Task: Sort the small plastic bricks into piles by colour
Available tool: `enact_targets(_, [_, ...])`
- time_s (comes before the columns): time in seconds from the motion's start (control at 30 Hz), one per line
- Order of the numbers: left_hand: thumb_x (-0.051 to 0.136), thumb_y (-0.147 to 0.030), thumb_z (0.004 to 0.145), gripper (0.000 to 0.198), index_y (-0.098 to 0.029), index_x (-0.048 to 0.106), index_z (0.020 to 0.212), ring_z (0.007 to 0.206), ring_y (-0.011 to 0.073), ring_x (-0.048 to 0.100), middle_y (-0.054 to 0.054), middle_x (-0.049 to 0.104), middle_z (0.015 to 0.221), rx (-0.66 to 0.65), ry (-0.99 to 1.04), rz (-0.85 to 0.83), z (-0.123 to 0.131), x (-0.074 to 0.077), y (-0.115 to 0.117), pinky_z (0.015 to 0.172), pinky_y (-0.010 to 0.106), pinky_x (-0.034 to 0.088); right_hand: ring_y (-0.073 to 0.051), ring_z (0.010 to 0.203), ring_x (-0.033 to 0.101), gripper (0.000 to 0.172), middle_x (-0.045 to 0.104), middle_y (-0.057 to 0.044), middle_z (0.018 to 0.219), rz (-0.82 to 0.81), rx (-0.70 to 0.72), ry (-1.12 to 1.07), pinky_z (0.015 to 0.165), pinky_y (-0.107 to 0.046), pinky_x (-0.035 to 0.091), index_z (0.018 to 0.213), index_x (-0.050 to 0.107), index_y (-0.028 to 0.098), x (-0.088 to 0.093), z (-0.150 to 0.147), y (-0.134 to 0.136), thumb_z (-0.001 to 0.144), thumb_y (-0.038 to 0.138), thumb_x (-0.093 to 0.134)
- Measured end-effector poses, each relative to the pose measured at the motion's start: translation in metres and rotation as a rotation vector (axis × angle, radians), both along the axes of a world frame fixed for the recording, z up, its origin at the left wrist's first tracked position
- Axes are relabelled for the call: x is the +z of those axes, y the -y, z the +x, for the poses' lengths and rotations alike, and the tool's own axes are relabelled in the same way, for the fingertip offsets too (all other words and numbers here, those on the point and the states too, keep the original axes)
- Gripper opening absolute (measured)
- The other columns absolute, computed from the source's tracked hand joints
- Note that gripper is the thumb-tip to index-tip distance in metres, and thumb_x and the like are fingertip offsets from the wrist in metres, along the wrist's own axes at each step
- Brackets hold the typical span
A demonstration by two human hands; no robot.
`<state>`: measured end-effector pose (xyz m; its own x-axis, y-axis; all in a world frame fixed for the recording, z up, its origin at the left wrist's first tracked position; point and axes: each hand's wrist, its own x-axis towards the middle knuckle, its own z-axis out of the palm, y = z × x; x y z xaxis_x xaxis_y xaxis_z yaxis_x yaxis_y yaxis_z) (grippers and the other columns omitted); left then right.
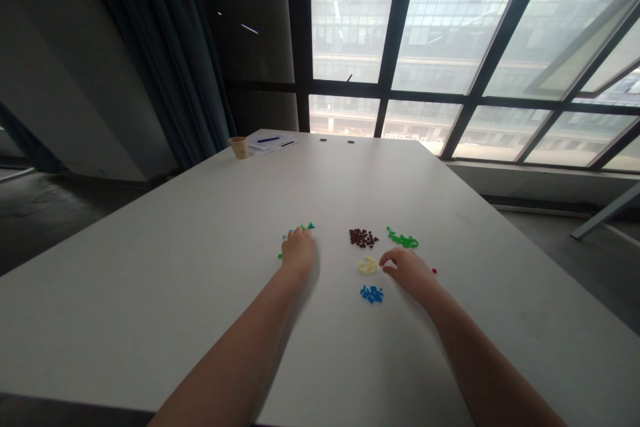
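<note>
My left hand rests knuckles-up on a small mixed heap of coloured pieces on the white table; its fingers are curled and hide most of the heap. My right hand lies beside a pale yellow pile, its fingertips pinched together at the pile's right edge. A dark brown pile and a green pile sit just beyond it. A blue pile lies nearer me, left of my right wrist. One red piece sits to the right of that hand.
At the table's far left corner stand a small tan cup and papers with a blue pen. Two round cable holes mark the far edge. Large windows and a dark curtain lie behind.
</note>
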<state>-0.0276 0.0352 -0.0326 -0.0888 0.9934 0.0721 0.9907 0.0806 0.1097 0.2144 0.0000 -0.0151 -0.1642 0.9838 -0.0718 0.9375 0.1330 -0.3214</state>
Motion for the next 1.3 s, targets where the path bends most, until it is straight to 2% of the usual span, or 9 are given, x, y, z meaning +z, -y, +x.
enact_targets(0.2, [0.036,-0.019,0.083,0.027,-0.012,0.060,0.091,0.093,0.0212,0.053,0.013,0.060,0.099,0.007,0.123,0.050,0.000,0.002,-0.002,0.077,0.030,0.039,-0.019,0.090,0.056,0.015,0.064,-0.004,0.096,0.034,-0.020,-0.016,0.079,-0.029,0.038,0.084,0.067,0.024,-0.004,0.003,-0.004,0.074,0.021,0.055])
enact_targets(0.3, [0.039,-0.021,0.082,0.024,-0.013,0.062,0.083,0.085,0.0182,0.055,0.011,0.062,0.092,-0.077,0.394,0.048,0.005,0.008,-0.001,0.076,0.028,0.039,-0.018,0.085,0.056,0.015,0.065,-0.004,0.092,0.118,-0.020,-0.091,0.076,-0.029,0.038,0.082,0.067,0.023,-0.001,0.001,-0.003,0.076,0.022,0.053])
enact_targets(0.47, [0.046,-0.035,0.077,0.028,-0.013,0.062,0.083,0.068,0.0136,0.054,0.005,0.063,0.078,-0.219,1.000,-0.183,0.020,0.019,0.011,0.064,0.025,0.041,-0.017,0.081,0.056,0.017,0.064,-0.004,0.083,0.354,0.112,-0.303,0.074,-0.028,0.040,0.086,0.066,0.022,0.009,-0.012,0.004,0.080,0.030,0.051])
enact_targets(0.63, [0.050,-0.042,0.072,0.032,-0.013,0.061,0.078,0.062,0.0102,0.050,0.003,0.060,0.071,-0.261,1.229,-0.249,0.037,0.023,0.028,0.060,0.023,0.039,-0.018,0.083,0.057,0.017,0.064,-0.005,0.082,0.509,0.206,-0.355,0.079,-0.030,0.039,0.088,0.066,0.023,0.011,-0.024,0.012,0.079,0.033,0.056])
enact_targets(0.93, [0.050,-0.041,0.073,0.029,-0.013,0.059,0.069,0.060,0.0103,0.048,0.001,0.057,0.064,-0.321,1.260,-0.262,0.046,0.022,0.034,0.060,0.023,0.038,-0.016,0.076,0.054,0.017,0.061,-0.003,0.071,0.590,0.235,-0.315,0.074,-0.028,0.039,0.083,0.067,0.022,0.010,-0.028,0.014,0.080,0.034,0.055])
enact_targets(1.3, [0.046,-0.037,0.076,0.028,-0.014,0.060,0.069,0.063,0.0125,0.049,0.001,0.058,0.065,-0.378,1.030,-0.100,0.046,0.029,0.038,0.061,0.023,0.037,-0.015,0.076,0.054,0.017,0.060,-0.003,0.071,0.558,0.240,-0.290,0.074,-0.028,0.037,0.078,0.067,0.022,0.007,-0.027,0.013,0.081,0.028,0.051])
